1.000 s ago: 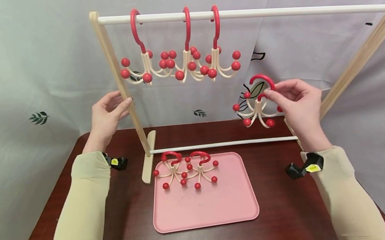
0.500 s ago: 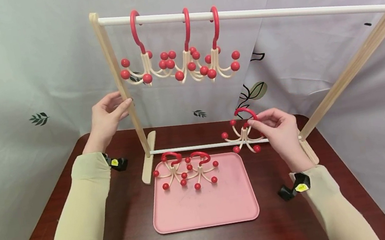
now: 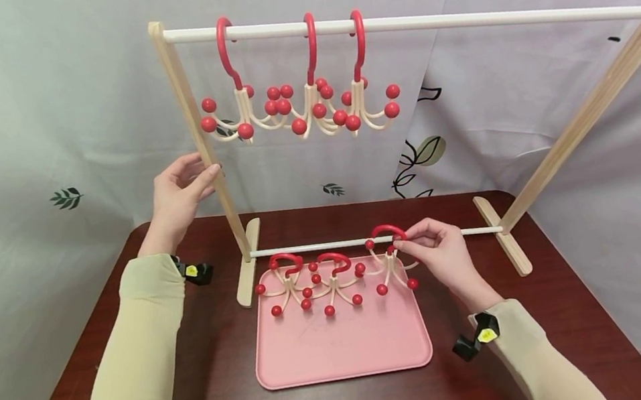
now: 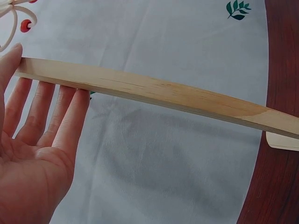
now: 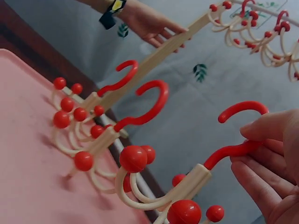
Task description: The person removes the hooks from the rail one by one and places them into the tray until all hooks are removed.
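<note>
Over the far right corner of the pink tray (image 3: pixel 346 348), we see a pale wooden hanger (image 3: pixel 390 265) upright, its red hook (image 5: pixel 243 106) uppermost and its ball-tipped arms splayed below. We find it just left of the right hand (image 3: pixel 444 258), whose thumb and fingers pinch the lower bend of the hook from the right side. The stem sits down and left of the fingertips, and the arms reach outward without meeting the palm. We cannot tell whether its lowest balls touch the tray.

Left of it, we have two matching hangers (image 3: pixel 334 284) (image 3: pixel 288 285) standing side by side on the tray, hooks up; the nearer one's balls overlap the held hanger's in our view. Behind them runs the rack's white lower bar (image 3: pixel 315 248).

Higher up, we count three more hangers (image 3: pixel 360 103) on the white top rail (image 3: pixel 485 17), all toward its left part. Our left hand (image 3: pixel 176 192) grips the left wooden post (image 3: pixel 180 86), thumb on one side and fingers on the other, well apart from the held hanger. Beneath everything lies a dark reddish table (image 3: pixel 217 382).
</note>
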A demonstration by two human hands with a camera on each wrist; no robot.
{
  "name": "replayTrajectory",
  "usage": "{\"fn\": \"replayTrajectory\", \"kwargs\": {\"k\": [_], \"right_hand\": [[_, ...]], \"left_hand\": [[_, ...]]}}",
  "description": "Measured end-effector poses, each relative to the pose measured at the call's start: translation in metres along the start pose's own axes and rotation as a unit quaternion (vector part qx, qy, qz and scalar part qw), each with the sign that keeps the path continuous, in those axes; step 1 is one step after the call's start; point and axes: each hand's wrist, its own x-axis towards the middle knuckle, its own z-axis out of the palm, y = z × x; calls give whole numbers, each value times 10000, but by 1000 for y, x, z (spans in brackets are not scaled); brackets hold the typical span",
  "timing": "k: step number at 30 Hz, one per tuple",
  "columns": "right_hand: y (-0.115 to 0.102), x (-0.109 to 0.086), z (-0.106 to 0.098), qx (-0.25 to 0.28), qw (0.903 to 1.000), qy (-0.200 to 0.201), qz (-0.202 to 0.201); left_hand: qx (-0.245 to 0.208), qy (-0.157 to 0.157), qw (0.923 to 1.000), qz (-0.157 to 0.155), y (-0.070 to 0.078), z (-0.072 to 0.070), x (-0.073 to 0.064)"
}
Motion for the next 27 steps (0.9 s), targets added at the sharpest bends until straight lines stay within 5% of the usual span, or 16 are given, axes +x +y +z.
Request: {"fn": "replayTrajectory", "kwargs": {"k": [17, 27], "right_hand": [[35, -12, 9, -71, 9980, -104, 623], [44, -13, 10, 293, 9977, -114, 607]], "left_hand": [[-182, 9, 9998, 59, -1, 0, 1], [-182, -1, 9998, 73, -2, 0, 0]]}}
